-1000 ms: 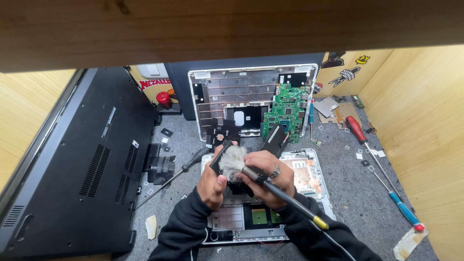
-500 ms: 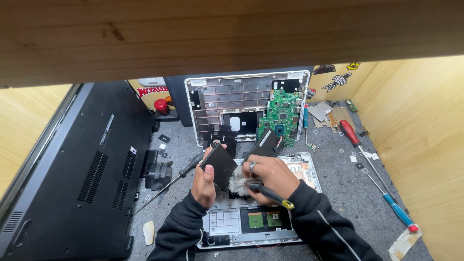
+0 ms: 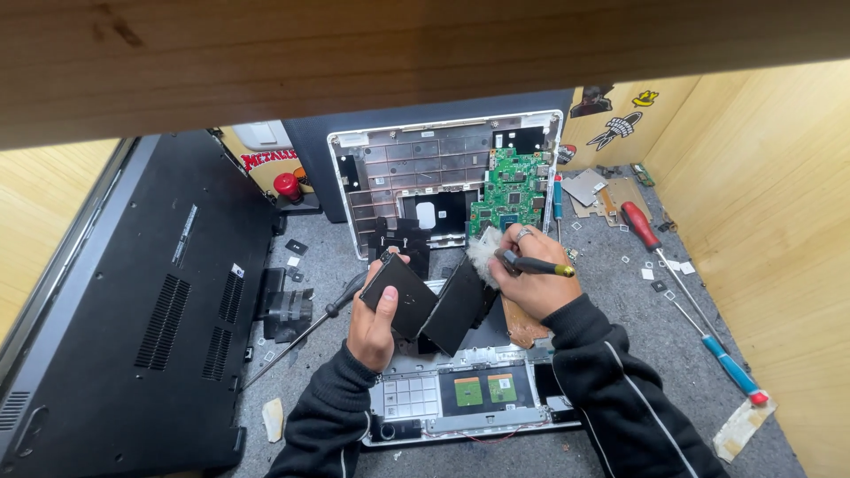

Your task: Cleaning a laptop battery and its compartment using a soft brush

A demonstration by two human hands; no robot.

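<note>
Head view, only one there is. Left hand (image 3: 376, 314) grips a flat black rectangular panel (image 3: 400, 290), thumb on the near face, fingers wrapped round its left edge, panel tilted up off the open silver laptop chassis (image 3: 460, 398) that lies below both wrists. A second black flat panel (image 3: 458, 305) leans just beside the first, touching it near the bottom, its top edge under the right hand (image 3: 529, 279). Right-hand fingers are curled tight, pinching a black-handled tool with a brass tip (image 3: 538, 265) plus a wad of whitish cloth (image 3: 482, 252); ring on one finger.

Doing this step well, as a judgement: keep the left grip on the panel edges only, hold the tilt steady, wipe or brush away from the exposed parts so dust does not drop into the chassis, and keep the brass tip off the panel faces.

Around: grey felt mat (image 3: 620, 354); large black laptop bottom cover (image 3: 133, 301) at left; upright white laptop shell with green circuit board (image 3: 513, 190) behind; red-handled screwdriver (image 3: 639, 224) and blue-handled screwdriver (image 3: 728, 363) at right, well apart from the hands; black screwdriver (image 3: 301, 332) near the left wrist.
</note>
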